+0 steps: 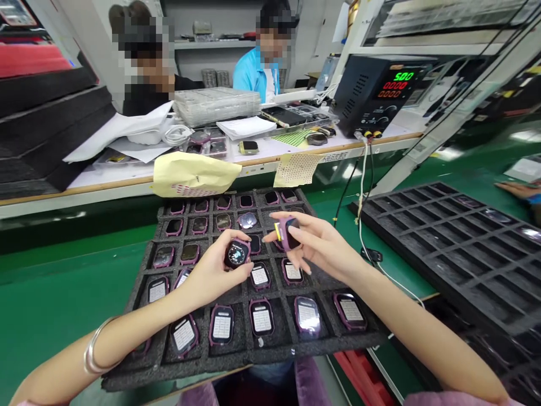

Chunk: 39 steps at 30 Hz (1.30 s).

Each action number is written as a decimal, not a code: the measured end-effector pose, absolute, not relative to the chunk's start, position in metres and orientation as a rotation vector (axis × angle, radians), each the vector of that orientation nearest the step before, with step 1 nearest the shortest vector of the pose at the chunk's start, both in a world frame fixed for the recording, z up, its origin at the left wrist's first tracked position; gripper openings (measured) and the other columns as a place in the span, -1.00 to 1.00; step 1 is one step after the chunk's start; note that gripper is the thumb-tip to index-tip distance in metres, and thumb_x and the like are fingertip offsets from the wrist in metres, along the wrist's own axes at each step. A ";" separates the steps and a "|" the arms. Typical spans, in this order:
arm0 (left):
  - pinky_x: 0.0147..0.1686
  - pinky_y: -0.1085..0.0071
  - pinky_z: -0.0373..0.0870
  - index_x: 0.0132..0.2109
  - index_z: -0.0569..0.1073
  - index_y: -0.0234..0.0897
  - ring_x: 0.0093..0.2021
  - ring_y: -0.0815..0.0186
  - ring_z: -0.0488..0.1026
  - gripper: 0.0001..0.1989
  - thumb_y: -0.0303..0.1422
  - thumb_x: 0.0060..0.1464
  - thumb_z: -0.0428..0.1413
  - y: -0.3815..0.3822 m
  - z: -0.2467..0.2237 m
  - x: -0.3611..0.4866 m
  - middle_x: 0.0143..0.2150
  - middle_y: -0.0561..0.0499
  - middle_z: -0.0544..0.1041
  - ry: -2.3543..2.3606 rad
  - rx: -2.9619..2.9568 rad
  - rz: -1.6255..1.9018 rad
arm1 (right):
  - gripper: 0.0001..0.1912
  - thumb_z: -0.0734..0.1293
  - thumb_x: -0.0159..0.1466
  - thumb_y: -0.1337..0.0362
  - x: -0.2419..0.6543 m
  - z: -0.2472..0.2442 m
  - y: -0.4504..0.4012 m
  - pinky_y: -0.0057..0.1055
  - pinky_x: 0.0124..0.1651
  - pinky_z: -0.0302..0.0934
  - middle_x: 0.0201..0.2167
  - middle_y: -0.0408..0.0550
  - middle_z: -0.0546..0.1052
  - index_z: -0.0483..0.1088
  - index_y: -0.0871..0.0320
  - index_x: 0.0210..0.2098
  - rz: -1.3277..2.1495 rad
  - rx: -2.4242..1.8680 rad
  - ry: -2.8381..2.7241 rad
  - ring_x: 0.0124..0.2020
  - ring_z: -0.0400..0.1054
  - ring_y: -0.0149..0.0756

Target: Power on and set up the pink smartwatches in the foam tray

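Note:
My left hand is closed around a smartwatch body whose round watch face is lit. To its right, my right hand grips a second purple smartwatch body between thumb and fingers, tilted, with a small yellow piece at its left side. Both hands are over a black foam tray divided into compartments. Many purple-framed watch bodies lie in it; those in the nearer rows, such as one watch, show white list screens, while the farther ones have dark screens.
Another black foam tray lies at the right. Behind is a bench with a power supply, clear plastic trays and papers. Yellow sticker sheets hang at its edge. Cables run down by the tray. Two people sit across the bench.

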<state>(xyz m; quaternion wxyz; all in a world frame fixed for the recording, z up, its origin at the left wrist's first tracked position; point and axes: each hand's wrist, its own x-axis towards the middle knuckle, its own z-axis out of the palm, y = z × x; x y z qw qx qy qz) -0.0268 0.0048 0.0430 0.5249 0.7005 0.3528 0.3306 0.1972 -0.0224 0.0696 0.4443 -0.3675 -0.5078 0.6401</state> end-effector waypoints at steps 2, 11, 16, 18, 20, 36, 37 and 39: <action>-0.12 0.38 0.30 -0.08 0.34 -0.21 -0.11 0.24 0.37 -0.67 -0.48 -0.04 0.16 0.008 0.044 -0.024 -0.11 0.01 0.42 0.835 1.692 0.816 | -0.54 0.31 0.28 0.18 0.191 0.066 -0.016 -0.52 -0.60 0.27 -0.10 0.15 0.53 0.22 0.14 0.14 1.682 -0.820 -1.167 -0.55 0.39 -0.45; -0.34 0.46 0.31 -0.04 0.30 -0.20 -0.36 0.39 0.37 -0.70 -0.44 0.06 0.12 0.008 0.032 -0.027 -0.15 0.04 0.36 0.806 1.554 0.768 | -0.51 0.40 0.21 0.24 0.193 0.041 -0.014 -0.58 -0.60 0.26 -0.26 0.00 0.53 0.31 0.11 0.11 1.779 -0.799 -1.058 -0.56 0.41 -0.45; -0.33 0.46 0.32 -0.04 0.32 -0.21 -0.33 0.37 0.39 -0.69 -0.45 0.04 0.14 0.007 0.029 -0.028 -0.11 0.01 0.38 0.814 1.543 0.752 | -0.50 0.44 0.15 0.27 0.193 0.036 -0.014 -0.53 -0.59 0.30 -0.32 -0.05 0.52 0.34 0.17 0.08 1.861 -0.803 -1.100 -0.61 0.37 -0.48; -0.33 0.46 0.32 -0.04 0.31 -0.21 -0.34 0.37 0.38 -0.68 -0.46 0.04 0.13 0.007 0.028 -0.028 -0.09 0.01 0.39 0.816 1.554 0.747 | -0.51 0.44 0.15 0.28 0.193 0.035 -0.014 -0.53 -0.60 0.29 -0.29 -0.03 0.53 0.34 0.17 0.06 1.889 -0.787 -1.100 -0.62 0.36 -0.48; -0.32 0.45 0.31 -0.04 0.30 -0.21 -0.34 0.37 0.38 -0.68 -0.47 0.04 0.13 0.006 0.028 -0.028 -0.09 0.00 0.38 0.821 1.575 0.746 | -0.53 0.44 0.14 0.28 0.193 0.034 -0.014 -0.56 -0.62 0.26 -0.29 -0.04 0.52 0.34 0.15 0.04 1.907 -0.758 -1.082 -0.62 0.37 -0.49; -0.30 0.46 0.30 -0.16 0.30 -0.22 -0.33 0.36 0.34 -0.79 -0.49 0.00 0.04 0.002 0.036 -0.032 -0.28 0.07 0.37 0.929 1.801 0.697 | -0.60 0.41 0.17 0.28 0.200 0.028 -0.015 -0.55 -0.63 0.26 -0.28 -0.03 0.54 0.33 0.14 -0.01 1.945 -0.709 -1.029 -0.65 0.38 -0.46; -0.39 0.48 0.29 -0.15 0.30 -0.22 -0.41 0.39 0.33 -0.78 -0.45 0.00 0.05 0.001 0.036 -0.031 -0.28 0.07 0.37 0.957 1.775 0.699 | -0.59 0.42 0.17 0.27 0.201 0.028 -0.016 -0.53 -0.62 0.28 -0.27 -0.03 0.53 0.33 0.14 0.00 1.958 -0.693 -1.032 -0.64 0.39 -0.46; -0.60 0.51 0.19 -0.09 0.29 -0.20 -0.58 0.45 0.24 -0.73 -0.33 0.03 0.08 -0.003 0.032 -0.033 -0.33 0.09 0.39 1.017 1.699 0.669 | -0.53 0.43 0.16 0.28 0.202 0.027 -0.018 -0.49 -0.58 0.32 -0.25 -0.03 0.52 0.32 0.16 0.05 1.996 -0.660 -1.049 -0.61 0.42 -0.42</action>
